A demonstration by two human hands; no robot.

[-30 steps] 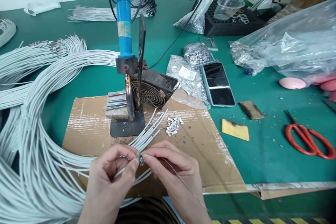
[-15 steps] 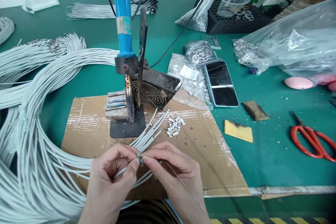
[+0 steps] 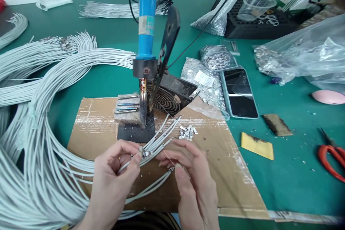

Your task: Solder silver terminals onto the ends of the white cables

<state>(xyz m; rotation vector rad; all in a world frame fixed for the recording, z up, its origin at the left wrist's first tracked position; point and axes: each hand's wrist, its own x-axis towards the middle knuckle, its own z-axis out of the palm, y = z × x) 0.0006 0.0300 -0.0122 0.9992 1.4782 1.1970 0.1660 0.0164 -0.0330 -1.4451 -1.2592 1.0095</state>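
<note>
My left hand (image 3: 114, 174) is closed, pinching a white wire (image 3: 129, 163) near its tip, which carries a small metal terminal (image 3: 146, 153). My right hand (image 3: 192, 178) is just to its right, thumb and fingers curled around the ends of other white wires (image 3: 161, 178) and a thin strand of solder wire (image 3: 168, 157). Both hands hover over a taped cardboard sheet (image 3: 223, 172). Several more wire ends (image 3: 164, 133) fan out towards a little heap of metal terminals (image 3: 188, 132). A blue-handled soldering iron (image 3: 146, 28) stands upright in its stand (image 3: 136, 131) right behind them.
A big coil of white wires (image 3: 40, 122) fills the left. A small black fan (image 3: 169, 95) leans behind the iron. Bags of terminals (image 3: 207, 79), a phone (image 3: 238, 91), yellow sponge (image 3: 257, 145), red scissors (image 3: 332, 154) and large plastic bags (image 3: 304, 57) lie to the right.
My hands, which were pinched together on one wire tip, have come apart; the right hand moved right and down onto other wires. The view shifted so everything sits further right.
</note>
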